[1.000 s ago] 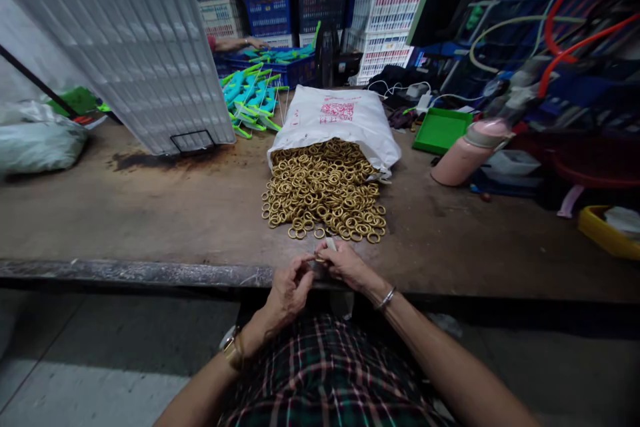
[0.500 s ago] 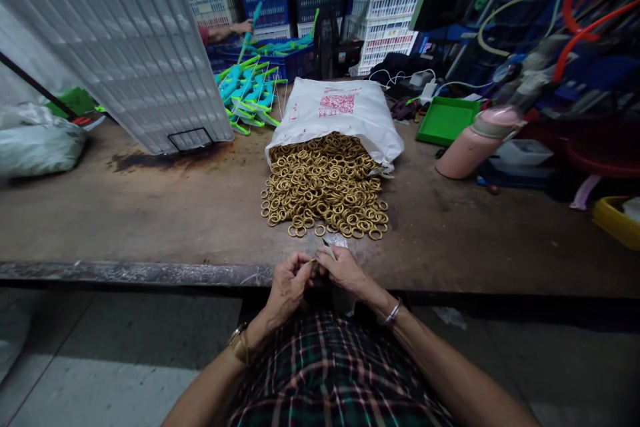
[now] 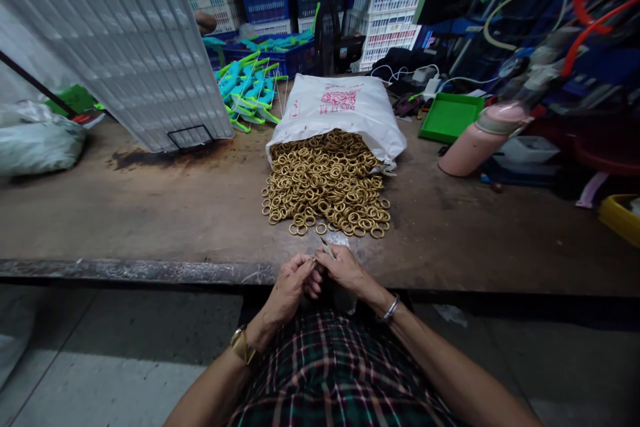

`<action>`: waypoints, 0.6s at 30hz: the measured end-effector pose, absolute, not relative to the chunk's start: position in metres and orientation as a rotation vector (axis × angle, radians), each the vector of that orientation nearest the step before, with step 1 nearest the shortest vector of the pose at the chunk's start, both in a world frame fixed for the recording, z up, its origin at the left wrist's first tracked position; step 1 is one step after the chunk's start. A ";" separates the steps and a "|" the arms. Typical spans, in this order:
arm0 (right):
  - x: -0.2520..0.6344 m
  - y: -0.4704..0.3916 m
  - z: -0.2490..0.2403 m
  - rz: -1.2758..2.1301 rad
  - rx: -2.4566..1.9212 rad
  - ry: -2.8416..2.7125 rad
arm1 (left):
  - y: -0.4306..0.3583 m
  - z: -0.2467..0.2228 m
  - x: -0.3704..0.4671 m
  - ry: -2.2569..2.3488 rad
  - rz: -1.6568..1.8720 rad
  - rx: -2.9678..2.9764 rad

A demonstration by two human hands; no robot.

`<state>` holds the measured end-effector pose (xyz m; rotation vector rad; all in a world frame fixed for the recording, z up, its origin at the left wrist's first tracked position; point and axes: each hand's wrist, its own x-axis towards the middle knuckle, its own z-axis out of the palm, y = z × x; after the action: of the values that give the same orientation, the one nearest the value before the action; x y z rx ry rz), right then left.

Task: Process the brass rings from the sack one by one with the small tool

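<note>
At the table's front edge my two hands meet, fingertips close together. My left hand (image 3: 293, 285) is pinched on something small, probably a gold ring, mostly hidden by the fingers. Closed around a small pointed blade tool (image 3: 327, 249) is my right hand (image 3: 347, 271), the dark tip pointing up and away. Just beyond them a heap of gold rings (image 3: 325, 187) spills from the mouth of a white sack (image 3: 340, 103) with red print, lying on the brown table (image 3: 200, 213).
A tall white ribbed panel (image 3: 130, 40) leans at the left, near a plastic bag (image 3: 40, 143). Teal and green parts (image 3: 250, 90) lie behind. To the right are a green tray (image 3: 450, 117) and a pink bottle (image 3: 480, 143). Another person's hand (image 3: 205, 21) shows at the back.
The fingers of my left hand have shifted, with the lower ones now more spread below the pinch. At the back, the other person's hand has moved left, and the teal piece it held up is lowered.
</note>
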<state>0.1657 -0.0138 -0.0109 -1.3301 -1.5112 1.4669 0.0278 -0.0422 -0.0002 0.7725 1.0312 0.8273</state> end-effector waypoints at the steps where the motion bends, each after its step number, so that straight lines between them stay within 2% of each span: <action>1: 0.166 -0.014 -0.011 1.471 -1.319 -1.516 | -0.043 0.000 0.028 1.020 0.841 0.765; 4: 0.167 -0.013 -0.012 1.361 -1.362 -1.559 | -0.044 -0.001 0.028 1.002 0.884 0.771; 9: 0.168 -0.018 -0.013 0.920 -1.485 -1.953 | -0.044 -0.003 0.025 1.032 0.929 0.806; 18: 0.167 -0.024 -0.006 0.850 -1.459 -2.284 | -0.043 -0.004 0.023 1.108 0.895 0.947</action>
<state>0.1674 -0.0242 -0.0064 -1.4592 -2.2836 0.8502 0.0229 -0.0432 -0.0039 0.9468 1.1080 0.8951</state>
